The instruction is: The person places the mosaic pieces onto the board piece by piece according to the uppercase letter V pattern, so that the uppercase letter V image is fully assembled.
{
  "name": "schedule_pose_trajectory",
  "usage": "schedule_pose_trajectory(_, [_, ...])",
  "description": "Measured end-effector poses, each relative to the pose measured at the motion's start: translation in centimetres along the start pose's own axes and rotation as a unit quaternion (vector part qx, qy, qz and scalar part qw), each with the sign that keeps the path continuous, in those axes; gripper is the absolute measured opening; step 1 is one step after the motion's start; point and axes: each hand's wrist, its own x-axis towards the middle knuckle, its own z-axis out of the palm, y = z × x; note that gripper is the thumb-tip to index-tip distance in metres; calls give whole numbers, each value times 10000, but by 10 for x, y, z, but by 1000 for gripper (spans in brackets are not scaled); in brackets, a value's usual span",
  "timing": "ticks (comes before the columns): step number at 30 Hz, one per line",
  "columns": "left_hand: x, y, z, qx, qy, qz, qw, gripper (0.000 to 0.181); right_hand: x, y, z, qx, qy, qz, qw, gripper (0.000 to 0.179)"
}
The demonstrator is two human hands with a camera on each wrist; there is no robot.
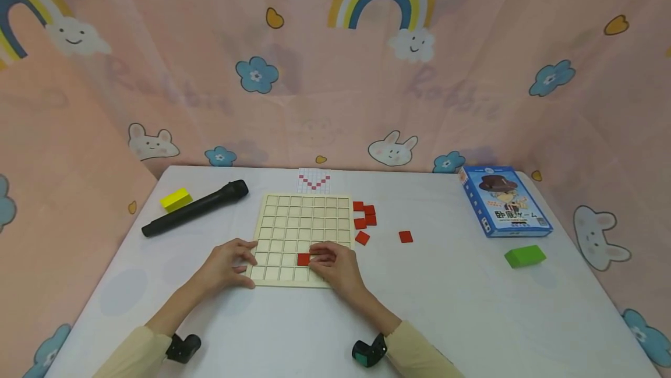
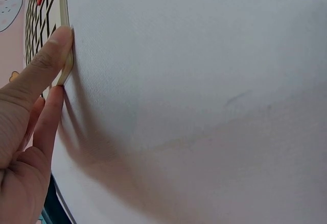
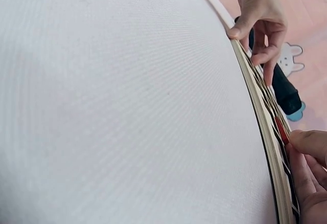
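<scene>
A cream grid board (image 1: 283,246) lies flat near the middle of the table. My left hand (image 1: 228,263) holds its near left corner; in the left wrist view the thumb (image 2: 61,36) bears on the edge, with a finger round the corner from it. Over the lower part of the grid, my right hand (image 1: 338,267) pinches a small square red tile (image 1: 303,260) at its right side. The right wrist view shows the same red tile (image 3: 282,131) edge-on, thumb and fingertip at its end. More loose red tiles (image 1: 359,223) lie beside the board's right edge.
Behind the board is a paper card (image 1: 314,181) with a red V of squares. A black microphone (image 1: 196,209) and a yellow block (image 1: 176,199) lie at the left. On the right are a blue box (image 1: 505,200) and a green block (image 1: 525,256). A printed curtain (image 1: 314,98) hangs behind.
</scene>
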Motion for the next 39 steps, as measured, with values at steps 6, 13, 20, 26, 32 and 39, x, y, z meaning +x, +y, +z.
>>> schedule_pose_trajectory(6, [1, 1, 1, -76, 10, -22, 10000, 34, 2, 1, 2, -14, -23, 28, 10000, 28])
schedule_pose_trajectory(13, [2, -2, 3, -98, -23, -56, 9999, 35, 0, 0, -8, 195, -63, 169, 9996, 30])
schedule_pose_trajectory(20, [1, -1, 4, -68, 27, -202, 9998, 36, -7, 0, -31, 45, 14, 439, 9990, 31])
schedule_pose_trajectory(26, [0, 0, 2, -46, 65, -156, 9998, 36, -12, 7, -61, 57, 340, 716, 9968, 31])
schedule_pose_trajectory(32, [1, 1, 2, -24, 80, -198, 9998, 36, -16, 9, -97, -144, 522, 666, 9963, 34])
schedule_pose_trajectory(39, [0, 2, 2, -34, 48, -189, 9998, 36, -18, 24, -141, -617, 576, 486, 9952, 35])
